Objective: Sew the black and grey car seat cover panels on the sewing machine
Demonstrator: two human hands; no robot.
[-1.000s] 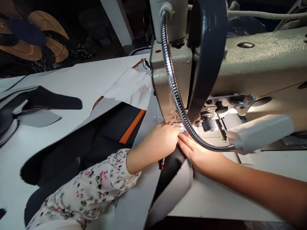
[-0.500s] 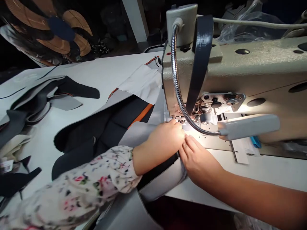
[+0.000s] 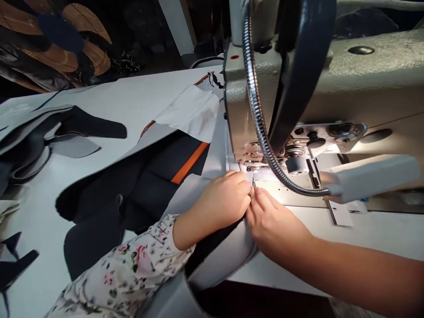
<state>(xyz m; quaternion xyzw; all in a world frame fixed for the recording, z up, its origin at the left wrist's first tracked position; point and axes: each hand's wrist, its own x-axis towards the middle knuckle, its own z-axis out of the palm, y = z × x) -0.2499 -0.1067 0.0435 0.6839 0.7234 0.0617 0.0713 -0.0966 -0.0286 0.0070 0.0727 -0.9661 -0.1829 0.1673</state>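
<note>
My left hand and my right hand meet just in front of the needle area of a beige industrial sewing machine. Both press on and pinch a grey fabric piece that folds over the table's front edge, with black fabric showing underneath. The left hand's fingers are curled on the cloth. The right hand's fingers are stretched along the cloth edge, tips against the left hand. The needle itself is hidden behind the lamp's flexible metal neck.
A black, grey and orange sewn cover spreads left of the machine over the white table. More cut grey and black pieces lie at the far left. The white lamp head juts out at right. A dark strap hangs over the machine.
The head camera has moved closer and shifted; the machine looms larger. Both hands stay together on the grey fabric by the needle, shifted slightly toward me.
</note>
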